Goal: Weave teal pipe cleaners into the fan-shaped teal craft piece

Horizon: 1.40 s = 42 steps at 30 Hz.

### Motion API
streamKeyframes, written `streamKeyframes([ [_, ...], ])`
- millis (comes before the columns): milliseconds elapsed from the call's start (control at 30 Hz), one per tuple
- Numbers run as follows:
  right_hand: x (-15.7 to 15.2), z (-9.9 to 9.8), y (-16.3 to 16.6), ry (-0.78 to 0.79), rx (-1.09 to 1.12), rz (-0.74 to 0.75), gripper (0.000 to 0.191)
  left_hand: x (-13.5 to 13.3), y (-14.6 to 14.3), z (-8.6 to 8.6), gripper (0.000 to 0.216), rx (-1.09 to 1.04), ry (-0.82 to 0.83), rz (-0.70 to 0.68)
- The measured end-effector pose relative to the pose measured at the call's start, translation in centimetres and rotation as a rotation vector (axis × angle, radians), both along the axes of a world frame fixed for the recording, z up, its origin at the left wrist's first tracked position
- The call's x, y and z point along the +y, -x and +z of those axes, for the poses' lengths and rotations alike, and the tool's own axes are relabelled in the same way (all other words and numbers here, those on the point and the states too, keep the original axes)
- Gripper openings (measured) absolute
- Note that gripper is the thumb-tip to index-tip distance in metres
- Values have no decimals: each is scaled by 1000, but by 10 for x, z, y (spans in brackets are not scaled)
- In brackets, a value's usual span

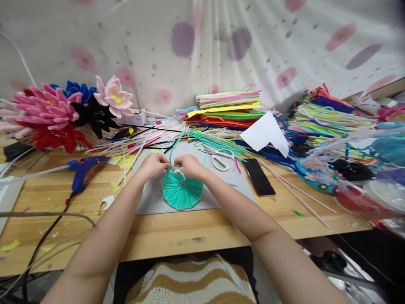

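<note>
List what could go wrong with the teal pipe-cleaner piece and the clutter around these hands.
1. The left hand and right hand pinch the top of the teal fan; a slip could let its strands spread apart.
2. The scissors lie close beside the right hand and might be bumped.
3. The glue gun lies on the wooden table among paper scraps, its cord trailing near the left forearm; it could snag.

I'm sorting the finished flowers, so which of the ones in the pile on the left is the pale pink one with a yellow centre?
The pale pink flower at the pile's upper right edge, above the black flower. The other pink flower is a deeper magenta; the rest are red, blue or black.
</note>
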State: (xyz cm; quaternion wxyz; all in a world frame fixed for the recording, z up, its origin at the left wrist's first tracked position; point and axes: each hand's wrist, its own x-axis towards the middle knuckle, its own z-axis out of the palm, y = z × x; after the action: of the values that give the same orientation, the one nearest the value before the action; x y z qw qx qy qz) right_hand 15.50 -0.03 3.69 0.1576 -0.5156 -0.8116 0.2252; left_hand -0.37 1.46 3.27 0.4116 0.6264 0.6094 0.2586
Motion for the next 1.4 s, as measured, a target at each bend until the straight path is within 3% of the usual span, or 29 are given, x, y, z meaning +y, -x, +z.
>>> streamKeyframes([
  [67, 2, 0, 1, -13, -33, -26, 22, -2, -5, 1, 9, 172, -157, 101],
  [133, 5, -1, -1, -13, -20, -47, 23, -4, -7, 0, 8, 125, -190, 129],
  [300, 14, -7, -14, 150, 182, 27, 25, -6, 0, 0, 30, -362, 153, -6],
  [400, 16, -13, -17, 237, 262, 72, 30, -7, 0, -1, 35, -388, 165, 13],
  [567, 18, -22, -9, 272, 377, 41, 33, -6, -8, -4, 32, -393, 29, 84],
  [800, 16, -19, -9, 488, 656, 43, 29, -2, 10, -12, 29, -631, 281, -58],
  [1033, 13, -9, -16, 609, 715, 155, 31, -6, 11, -14, 35, -662, 321, -67],
  [1400, 18, -7, -19, 578, 650, 200, 31, -6, 7, -12, 35, -614, 233, -56],
])
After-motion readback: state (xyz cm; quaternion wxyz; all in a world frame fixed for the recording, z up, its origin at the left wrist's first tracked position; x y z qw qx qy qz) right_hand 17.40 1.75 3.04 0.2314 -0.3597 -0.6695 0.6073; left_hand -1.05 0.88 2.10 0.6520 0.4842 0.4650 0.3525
